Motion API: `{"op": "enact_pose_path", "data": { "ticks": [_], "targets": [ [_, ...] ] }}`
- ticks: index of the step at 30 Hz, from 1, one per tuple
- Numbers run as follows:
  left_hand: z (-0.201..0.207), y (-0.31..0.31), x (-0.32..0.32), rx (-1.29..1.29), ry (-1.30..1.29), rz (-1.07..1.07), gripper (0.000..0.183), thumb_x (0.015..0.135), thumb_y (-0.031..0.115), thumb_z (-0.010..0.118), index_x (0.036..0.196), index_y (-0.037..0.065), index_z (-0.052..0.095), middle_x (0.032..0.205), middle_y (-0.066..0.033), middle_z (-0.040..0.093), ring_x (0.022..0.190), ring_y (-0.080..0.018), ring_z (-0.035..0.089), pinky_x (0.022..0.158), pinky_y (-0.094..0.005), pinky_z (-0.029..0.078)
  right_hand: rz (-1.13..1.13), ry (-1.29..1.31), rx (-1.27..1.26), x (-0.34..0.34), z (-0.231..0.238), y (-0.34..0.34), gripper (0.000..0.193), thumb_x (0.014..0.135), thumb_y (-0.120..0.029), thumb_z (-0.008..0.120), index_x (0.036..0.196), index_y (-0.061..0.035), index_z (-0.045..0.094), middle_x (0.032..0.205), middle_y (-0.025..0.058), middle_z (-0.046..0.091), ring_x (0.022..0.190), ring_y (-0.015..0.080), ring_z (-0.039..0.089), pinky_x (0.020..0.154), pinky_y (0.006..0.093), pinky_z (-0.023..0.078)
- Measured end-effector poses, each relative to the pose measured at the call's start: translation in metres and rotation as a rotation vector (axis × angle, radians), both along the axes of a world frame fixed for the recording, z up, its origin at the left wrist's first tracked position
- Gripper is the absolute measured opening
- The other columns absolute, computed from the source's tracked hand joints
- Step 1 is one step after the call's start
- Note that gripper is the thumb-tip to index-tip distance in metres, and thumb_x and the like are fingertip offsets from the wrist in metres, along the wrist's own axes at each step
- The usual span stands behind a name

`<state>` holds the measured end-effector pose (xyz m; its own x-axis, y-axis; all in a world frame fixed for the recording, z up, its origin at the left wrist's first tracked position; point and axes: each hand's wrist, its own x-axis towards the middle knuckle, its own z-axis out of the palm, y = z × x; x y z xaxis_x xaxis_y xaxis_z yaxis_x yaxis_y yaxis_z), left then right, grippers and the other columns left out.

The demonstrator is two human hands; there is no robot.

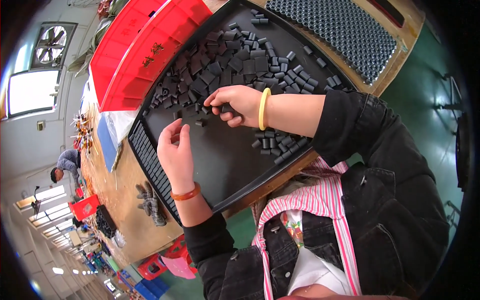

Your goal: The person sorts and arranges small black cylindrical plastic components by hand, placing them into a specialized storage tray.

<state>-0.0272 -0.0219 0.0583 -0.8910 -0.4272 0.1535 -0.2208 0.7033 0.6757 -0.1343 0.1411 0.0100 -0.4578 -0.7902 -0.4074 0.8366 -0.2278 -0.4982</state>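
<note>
My right hand is over the middle of a large black tray, its fingers curled around a short black tube; more pieces may be hidden in the palm. To its left, my left hand hovers above the tray's left part, with thumb and fingers apart and nothing visible between them. Beyond both hands, a heap of loose black pieces, some wide and some narrow, covers the tray's far side. A smaller group of black tubes lies under my right forearm. One single tube rests between my hands.
Red plastic bins stand at the tray's far left. Rows of black strips line its left edge. A board of metallic round parts lies at far right. A grey glove is on the wooden table. Another person bends over farther left.
</note>
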Motion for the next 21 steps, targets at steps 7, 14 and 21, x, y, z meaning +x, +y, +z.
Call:
{"op": "enact_pose_path", "data": {
  "ticks": [7,14,21],
  "targets": [
    [-0.056,-0.051,-0.029,-0.597,-0.041,0.264,0.039,0.082,0.036,0.068,0.101,0.003,0.067,0.103,-0.0166,0.061,0.089,-0.0345,0.061,0.077,-0.0417,0.050,0.089,0.040,-0.043,0.001,-0.001,0.000,0.023,0.094,-0.026,0.052,0.102,-0.0046,0.059,0.075,0.0001,0.049,0.052,0.0069,0.035,0.043,0.0207,0.026],
    [-0.061,-0.050,-0.033,-0.395,-0.042,0.248,0.027,0.084,0.027,0.067,0.095,0.002,0.068,0.095,-0.0149,0.064,0.084,-0.0298,0.063,0.076,-0.0376,0.049,-0.011,0.065,0.109,0.003,0.008,0.000,0.018,0.091,-0.023,0.054,0.096,-0.0058,0.057,0.072,0.0005,0.049,0.056,0.0085,0.040,0.044,0.0207,0.028],
    [-0.052,-0.028,-0.031,-0.273,0.045,0.095,0.025,0.085,0.020,0.067,0.098,-0.001,0.067,0.092,-0.0132,0.065,0.076,-0.0237,0.064,0.072,-0.0333,0.050,0.018,0.170,0.087,0.001,-0.002,-0.002,0.022,0.092,-0.028,0.061,0.090,-0.0075,0.054,0.069,-0.0008,0.049,0.054,0.0069,0.041,0.042,0.0205,0.026]
  ]
}}
